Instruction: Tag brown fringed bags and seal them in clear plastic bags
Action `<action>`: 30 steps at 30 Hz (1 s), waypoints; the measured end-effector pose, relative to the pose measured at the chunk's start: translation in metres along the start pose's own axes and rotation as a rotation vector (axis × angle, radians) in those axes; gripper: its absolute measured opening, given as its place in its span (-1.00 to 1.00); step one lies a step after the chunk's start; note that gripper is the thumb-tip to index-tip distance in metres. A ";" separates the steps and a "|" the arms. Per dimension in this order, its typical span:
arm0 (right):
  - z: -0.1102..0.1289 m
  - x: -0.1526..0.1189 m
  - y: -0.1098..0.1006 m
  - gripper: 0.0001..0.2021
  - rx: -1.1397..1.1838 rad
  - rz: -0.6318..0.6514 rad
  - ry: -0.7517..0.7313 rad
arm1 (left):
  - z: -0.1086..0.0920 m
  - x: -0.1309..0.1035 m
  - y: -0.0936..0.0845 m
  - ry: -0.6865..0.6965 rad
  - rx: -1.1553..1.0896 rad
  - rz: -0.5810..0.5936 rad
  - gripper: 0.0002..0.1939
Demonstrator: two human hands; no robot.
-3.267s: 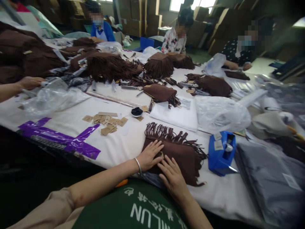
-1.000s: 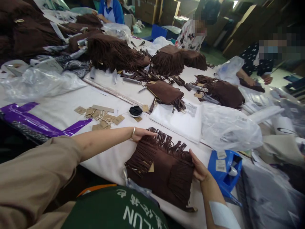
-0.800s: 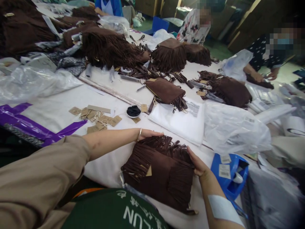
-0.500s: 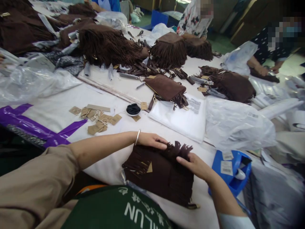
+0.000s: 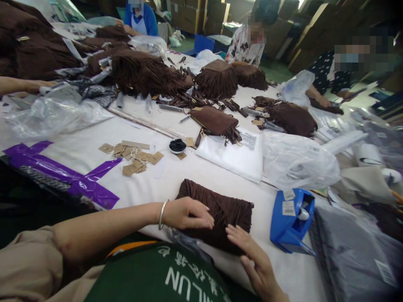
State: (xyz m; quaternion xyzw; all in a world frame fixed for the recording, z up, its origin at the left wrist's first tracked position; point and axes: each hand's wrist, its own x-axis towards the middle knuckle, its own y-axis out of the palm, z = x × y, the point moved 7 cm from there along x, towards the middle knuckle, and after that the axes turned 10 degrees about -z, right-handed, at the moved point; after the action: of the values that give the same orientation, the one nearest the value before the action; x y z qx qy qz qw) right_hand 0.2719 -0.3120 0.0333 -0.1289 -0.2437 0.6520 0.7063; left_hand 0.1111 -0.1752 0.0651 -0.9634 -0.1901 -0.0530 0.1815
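Note:
A dark brown fringed bag (image 5: 220, 205) lies flat on the white table in front of my body, its fringe spread across its upper part. My left hand (image 5: 189, 213) is over the bag's left part, fingers extended and holding nothing. Over its right edge is my right hand (image 5: 248, 251), fingers and thumb apart, with nothing in it. Whether the fingertips touch the fringe I cannot tell. Beyond the bag sit a small bowl with black material (image 5: 178, 146) and a pile of brown paper tags (image 5: 134, 160).
A blue tape dispenser (image 5: 291, 222) stands right of the bag, beside grey plastic packages (image 5: 352, 251). Clear bags (image 5: 302, 159), a small brown pouch (image 5: 217, 121) and heaps of fringed bags (image 5: 145, 71) lie farther back. Purple tape (image 5: 69, 174) is at left. Several people work around the table.
Both hands have come nearer to my body and lifted off the bag's far edge. The fringe now lies over the bag's upper part, and its tan tag is no longer visible. Another person's arm has appeared at left.

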 end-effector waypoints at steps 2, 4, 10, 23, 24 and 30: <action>0.000 0.022 -0.025 -0.65 0.047 -0.294 0.054 | 0.015 0.022 -0.016 -0.093 0.061 -0.131 -0.67; -0.008 0.054 -0.037 -0.67 0.029 -0.478 0.145 | 0.035 0.045 -0.020 -0.157 0.238 -0.158 -0.64; -0.031 0.104 0.026 -0.66 0.013 -0.148 0.240 | 0.037 0.046 0.025 0.093 0.556 0.019 -0.73; 0.015 0.053 0.005 -0.67 -0.184 -0.325 -0.034 | 0.015 -0.006 -0.001 0.026 0.483 -0.231 -0.63; 0.011 0.067 0.006 -0.66 -0.206 -0.345 -0.020 | 0.022 -0.002 0.007 0.007 0.524 -0.193 -0.58; -0.014 0.089 0.065 -0.61 -0.312 -0.088 -0.072 | 0.002 -0.026 0.054 0.099 0.365 0.031 -0.65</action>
State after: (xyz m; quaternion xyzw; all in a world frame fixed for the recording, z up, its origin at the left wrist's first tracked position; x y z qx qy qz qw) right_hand 0.2257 -0.2150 0.0042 -0.2026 -0.3726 0.5789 0.6964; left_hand 0.1082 -0.2296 0.0416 -0.9134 -0.1723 -0.0623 0.3634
